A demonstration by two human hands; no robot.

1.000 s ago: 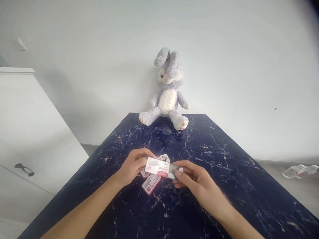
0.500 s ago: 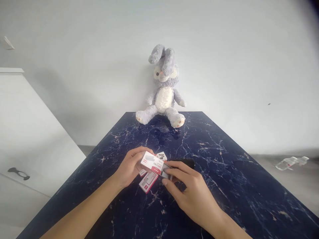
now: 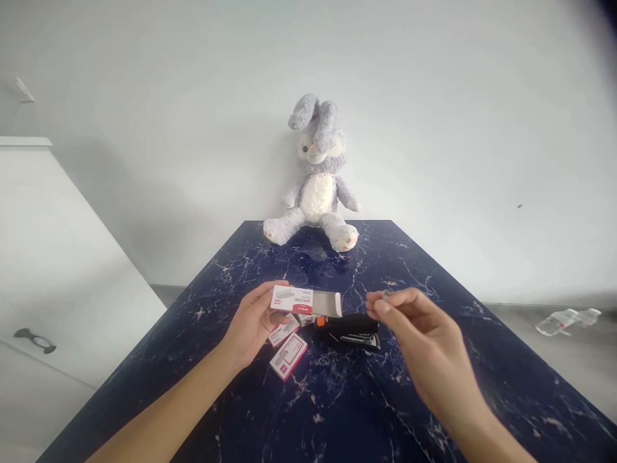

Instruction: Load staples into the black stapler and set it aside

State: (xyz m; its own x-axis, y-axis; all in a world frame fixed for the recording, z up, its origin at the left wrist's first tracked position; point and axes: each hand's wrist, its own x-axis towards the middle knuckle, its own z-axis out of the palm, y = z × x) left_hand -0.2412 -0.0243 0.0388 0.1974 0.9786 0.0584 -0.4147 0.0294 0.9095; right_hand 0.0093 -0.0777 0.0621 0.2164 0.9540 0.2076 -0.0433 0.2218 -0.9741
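My left hand (image 3: 253, 321) is closed around a white and red staple box (image 3: 294, 299), held above the table. Its inner tray (image 3: 328, 303) is slid out to the right and shows a bare grey inside. Beyond the tray's end, my right hand (image 3: 417, 331) is raised, thumb and fingers pinched on a small grey strip of staples (image 3: 385, 294), mostly hidden by the fingertips. Between and below the hands lies a black stapler (image 3: 354, 325) with an orange part at its left end. A second staple box (image 3: 289, 357) rests flat nearby, with more small boxes (image 3: 284, 331) partly covered by my left hand.
A grey plush rabbit (image 3: 318, 186) sits at the far edge of the dark blue marbled table (image 3: 231, 411), against the wall. To the left stands a white cabinet (image 3: 58, 257). Clear plastic bottles (image 3: 562, 321) lie on the floor at right.
My right hand has moved away to the right from the box, carrying the small staple strip. The box has turned more level, its tray is in full view, and the stapler is uncovered.
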